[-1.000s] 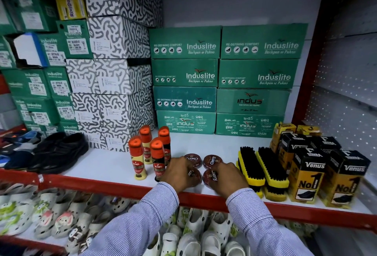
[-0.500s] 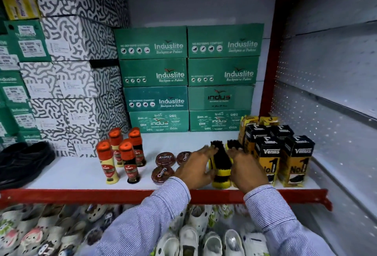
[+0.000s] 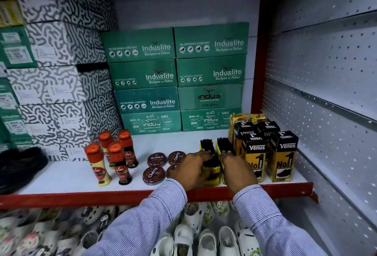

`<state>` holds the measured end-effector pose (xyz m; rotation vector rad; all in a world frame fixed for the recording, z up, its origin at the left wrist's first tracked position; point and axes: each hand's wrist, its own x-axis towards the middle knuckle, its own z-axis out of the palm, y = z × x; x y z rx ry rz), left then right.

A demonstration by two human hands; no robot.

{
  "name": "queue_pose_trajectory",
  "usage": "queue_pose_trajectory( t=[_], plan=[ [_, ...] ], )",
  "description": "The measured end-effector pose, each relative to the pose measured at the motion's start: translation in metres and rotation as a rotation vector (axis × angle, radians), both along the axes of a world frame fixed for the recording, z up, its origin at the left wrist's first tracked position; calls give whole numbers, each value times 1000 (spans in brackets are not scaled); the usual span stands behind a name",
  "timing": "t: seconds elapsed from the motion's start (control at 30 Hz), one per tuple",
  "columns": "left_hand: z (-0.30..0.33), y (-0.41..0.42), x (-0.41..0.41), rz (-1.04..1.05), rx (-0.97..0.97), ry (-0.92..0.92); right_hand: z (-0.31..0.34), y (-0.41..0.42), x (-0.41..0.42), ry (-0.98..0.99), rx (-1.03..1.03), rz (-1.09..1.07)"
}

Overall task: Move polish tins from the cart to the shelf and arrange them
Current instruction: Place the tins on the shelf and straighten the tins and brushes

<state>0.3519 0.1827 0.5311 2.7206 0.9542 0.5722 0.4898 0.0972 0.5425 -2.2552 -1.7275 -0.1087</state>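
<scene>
Several round brown Cherry polish tins lie flat on the white shelf (image 3: 67, 176): two at the back (image 3: 156, 159) (image 3: 176, 157), one in front (image 3: 153, 175), and another (image 3: 171, 171) half hidden behind my left hand. My left hand (image 3: 191, 171) lies over the left yellow shoe brush (image 3: 211, 167), fingers curled on it. Just to its right, my right hand (image 3: 237, 171) grips the second brush (image 3: 223, 146). Both hands are off the tins.
Several orange-capped Kiwi bottles (image 3: 117, 161) stand left of the tins. Black-and-yellow Venus boxes (image 3: 282, 155) stand right of the brushes. Green Induslite shoe boxes (image 3: 175, 78) are stacked at the back, patterned boxes (image 3: 61, 55) and black shoes (image 3: 18, 166) are at the left, and white clogs (image 3: 204, 239) are below.
My hands have left the polish tins and moved right onto the two shoe brushes. The tins have stayed in place. My view has swung to the right.
</scene>
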Motion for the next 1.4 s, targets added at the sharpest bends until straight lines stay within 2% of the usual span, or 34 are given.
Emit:
queue_pose_trajectory(
  t=[0.1,0.2,0.27,0.4,0.47,0.53,0.7,0.97,1.4],
  plan=[
    [-2,1,0,-7,39,78,-3,2,1,6,33,23],
    [-4,-1,0,0,127,184,-8,-3,7,81,165,94],
    [-1,-7,3,8,221,183,-7,-11,15,64,326,127],
    [12,-27,26,-27,488,69,-4,-29,41,-61,755,114],
    [18,-35,46,-37,599,38,-4,-33,60,-95,851,87],
    [18,-41,67,-36,641,31,-5,-33,78,-109,834,2],
    [9,-44,103,-1,628,54,-20,-28,113,-81,636,-182],
    [-9,-41,120,52,606,99,-30,-24,126,-85,582,-135],
    [-8,-48,115,79,646,53,-26,-25,120,-96,675,-109]
  ],
)
